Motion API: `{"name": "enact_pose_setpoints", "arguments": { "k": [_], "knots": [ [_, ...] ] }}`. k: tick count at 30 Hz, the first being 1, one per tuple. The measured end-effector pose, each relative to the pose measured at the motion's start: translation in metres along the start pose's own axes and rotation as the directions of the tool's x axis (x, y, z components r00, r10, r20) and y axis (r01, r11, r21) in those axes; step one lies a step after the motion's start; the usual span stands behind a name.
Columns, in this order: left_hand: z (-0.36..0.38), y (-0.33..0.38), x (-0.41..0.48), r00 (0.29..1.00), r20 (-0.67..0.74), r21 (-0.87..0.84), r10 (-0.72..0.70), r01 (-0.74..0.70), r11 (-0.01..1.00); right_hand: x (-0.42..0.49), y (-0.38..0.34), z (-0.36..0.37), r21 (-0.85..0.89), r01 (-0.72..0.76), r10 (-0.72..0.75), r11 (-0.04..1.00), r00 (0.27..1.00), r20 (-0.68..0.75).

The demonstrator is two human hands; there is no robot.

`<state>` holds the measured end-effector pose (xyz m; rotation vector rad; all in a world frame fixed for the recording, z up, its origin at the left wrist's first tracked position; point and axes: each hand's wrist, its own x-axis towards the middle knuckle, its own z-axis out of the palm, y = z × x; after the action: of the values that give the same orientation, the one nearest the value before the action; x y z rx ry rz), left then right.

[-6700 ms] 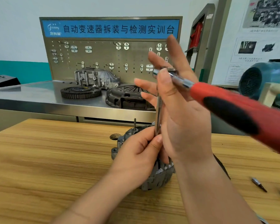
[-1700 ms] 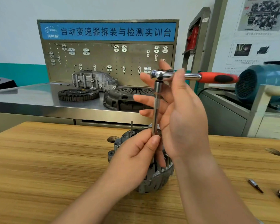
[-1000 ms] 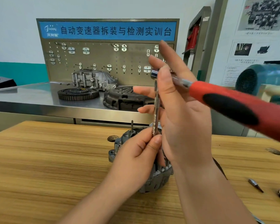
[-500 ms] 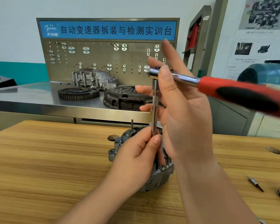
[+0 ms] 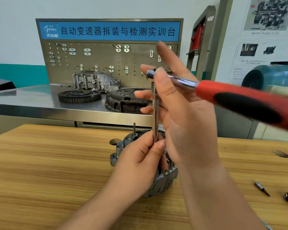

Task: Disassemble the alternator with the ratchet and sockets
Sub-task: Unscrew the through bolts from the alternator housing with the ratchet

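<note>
**Ratchet steadied over the alternator**

The wooden worktop (image 5: 48,171) carries the alternator (image 5: 165,183), standing on end near its middle, probably upright so its through-bolts face up. Above it the red-handled ratchet (image 5: 239,100) reaches out to the right. The right hand (image 5: 188,127) has its grip clamped on the ratchet's head, thumb over the neck, other fingers loosely spread, likely to keep the head centred. The left hand (image 5: 138,165) pinches the foot of the extension bar (image 5: 155,117), its grip closed there, seemingly guiding the tip onto a fastener I cannot see. One thin stud (image 5: 134,129) stands proud of the housing. A loose bit (image 5: 261,188) lies well to the right.
</note>
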<state>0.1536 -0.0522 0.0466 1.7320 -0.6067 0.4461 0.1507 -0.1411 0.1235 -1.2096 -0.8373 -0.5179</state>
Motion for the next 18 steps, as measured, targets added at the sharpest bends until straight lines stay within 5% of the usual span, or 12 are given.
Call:
{"name": "enact_pose_setpoints", "arguments": {
  "k": [9,18],
  "knots": [
    [-0.0042,0.0004,-0.0026,0.997,0.071,-0.055,0.018,-0.014,0.998,0.0007,0.0033,-0.007,0.21,-0.229,0.242,0.951,0.969,-0.04],
    [0.0019,0.0041,-0.0006,1.0,-0.01,0.038,0.01,-0.01,0.999,-0.001,0.004,-0.0002,0.072,-0.03,0.035,0.997,0.997,-0.073]
  ]
}}
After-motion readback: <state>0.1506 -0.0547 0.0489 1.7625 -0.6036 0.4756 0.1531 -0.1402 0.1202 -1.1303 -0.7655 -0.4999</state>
